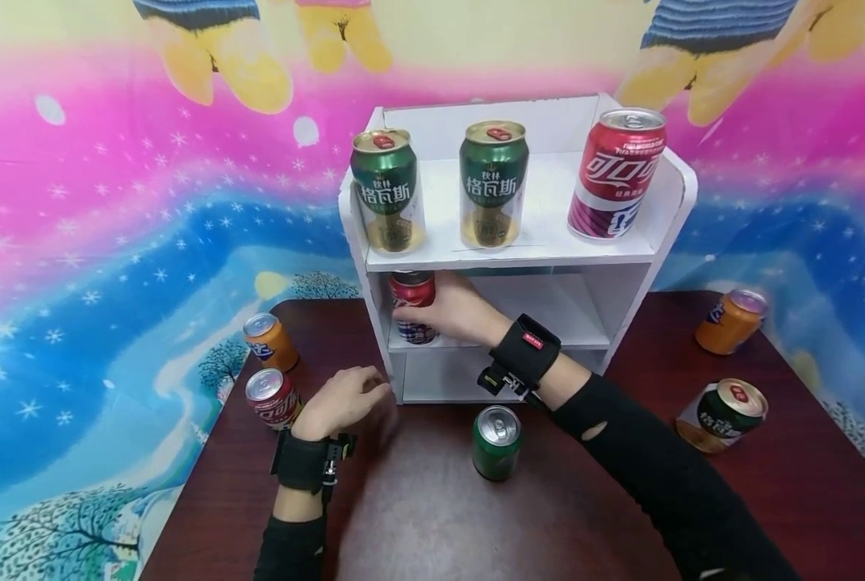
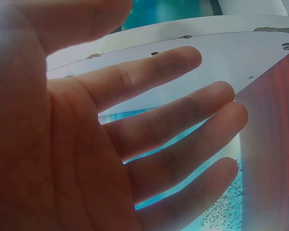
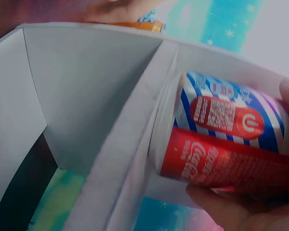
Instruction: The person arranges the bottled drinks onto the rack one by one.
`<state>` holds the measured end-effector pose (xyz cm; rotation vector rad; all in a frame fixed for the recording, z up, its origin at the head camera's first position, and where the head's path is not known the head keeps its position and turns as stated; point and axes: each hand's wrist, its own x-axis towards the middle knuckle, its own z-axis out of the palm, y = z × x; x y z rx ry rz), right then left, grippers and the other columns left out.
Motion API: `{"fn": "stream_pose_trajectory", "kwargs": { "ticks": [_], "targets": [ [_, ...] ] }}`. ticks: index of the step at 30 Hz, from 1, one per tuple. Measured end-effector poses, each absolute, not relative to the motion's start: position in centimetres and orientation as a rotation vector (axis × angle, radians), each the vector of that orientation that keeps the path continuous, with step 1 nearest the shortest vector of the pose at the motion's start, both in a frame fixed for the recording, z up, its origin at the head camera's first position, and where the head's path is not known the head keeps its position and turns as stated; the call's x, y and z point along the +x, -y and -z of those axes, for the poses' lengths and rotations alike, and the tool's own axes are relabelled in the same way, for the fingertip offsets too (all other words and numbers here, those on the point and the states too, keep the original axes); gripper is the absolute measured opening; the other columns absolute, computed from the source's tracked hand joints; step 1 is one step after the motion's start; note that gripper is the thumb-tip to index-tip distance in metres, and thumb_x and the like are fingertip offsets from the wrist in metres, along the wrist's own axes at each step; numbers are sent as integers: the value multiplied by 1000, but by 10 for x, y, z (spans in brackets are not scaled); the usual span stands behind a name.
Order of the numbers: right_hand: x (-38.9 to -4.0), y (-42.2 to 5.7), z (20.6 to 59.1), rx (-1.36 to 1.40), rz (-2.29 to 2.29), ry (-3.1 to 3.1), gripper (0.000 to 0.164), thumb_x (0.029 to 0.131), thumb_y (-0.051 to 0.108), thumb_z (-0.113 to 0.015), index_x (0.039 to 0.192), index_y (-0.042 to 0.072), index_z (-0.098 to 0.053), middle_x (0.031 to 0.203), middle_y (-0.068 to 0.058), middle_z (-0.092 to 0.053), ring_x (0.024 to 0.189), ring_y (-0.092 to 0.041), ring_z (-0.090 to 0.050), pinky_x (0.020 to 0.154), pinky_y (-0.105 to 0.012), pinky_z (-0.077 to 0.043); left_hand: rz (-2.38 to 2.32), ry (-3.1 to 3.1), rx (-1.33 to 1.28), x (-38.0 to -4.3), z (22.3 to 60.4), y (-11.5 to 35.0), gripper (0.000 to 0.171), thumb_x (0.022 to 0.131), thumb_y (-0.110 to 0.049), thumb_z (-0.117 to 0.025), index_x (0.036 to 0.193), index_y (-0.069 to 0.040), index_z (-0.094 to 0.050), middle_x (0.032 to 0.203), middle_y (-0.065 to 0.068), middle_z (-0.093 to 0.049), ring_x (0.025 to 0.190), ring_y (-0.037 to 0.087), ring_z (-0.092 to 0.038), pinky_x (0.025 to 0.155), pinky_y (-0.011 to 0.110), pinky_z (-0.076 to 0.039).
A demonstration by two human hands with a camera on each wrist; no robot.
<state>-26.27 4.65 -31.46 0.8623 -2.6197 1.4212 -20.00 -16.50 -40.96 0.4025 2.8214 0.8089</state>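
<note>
My right hand (image 1: pixel 463 311) grips a red Coca-Cola can (image 1: pixel 412 292) at the left end of the middle level of a white shelf (image 1: pixel 556 257). In the right wrist view the can (image 3: pixel 226 163) has blue and white stripes, and its base is right at the shelf board. My left hand (image 1: pixel 341 401) holds nothing and hovers over the table just left of the shelf's foot. Seen from its wrist, its fingers (image 2: pixel 159 125) are extended and spread apart before the white side panel (image 2: pixel 221 62). Close by it stands another red Coca-Cola can (image 1: pixel 273 395).
Along the top level stand two green-and-gold cans (image 1: pixel 387 190) (image 1: pixel 494 184) and a red cola can (image 1: pixel 616 173). A green can (image 1: pixel 496 442) is before the shelf. Orange cans (image 1: pixel 271 342) (image 1: pixel 730 321) stand left and right, with a dark green can (image 1: pixel 721 414) at right.
</note>
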Motion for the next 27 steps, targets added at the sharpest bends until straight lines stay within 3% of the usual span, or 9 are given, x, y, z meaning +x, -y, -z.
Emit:
{"fn": "stream_pose_trajectory", "kwargs": {
  "ticks": [13,27],
  "targets": [
    [-270,-53,313,938,-1540,2642,85,77,25,-80,143,17,-28,130,0,-46,114,-11,-51,95,-27,-40,-816,-2817,412,-199,408,165,23,94,-28,-59,105,-10,-66,90,0,-63,78,13,-56,72,34,-50],
    [-253,-40,314,730,-1294,2616,80,76,34,-80,140,14,-35,121,-1,-53,105,-12,-55,87,-28,-45,-802,-2813,400,-200,410,164,24,94,-28,-58,107,-9,-66,94,1,-64,84,15,-59,78,38,-50]
  ]
}}
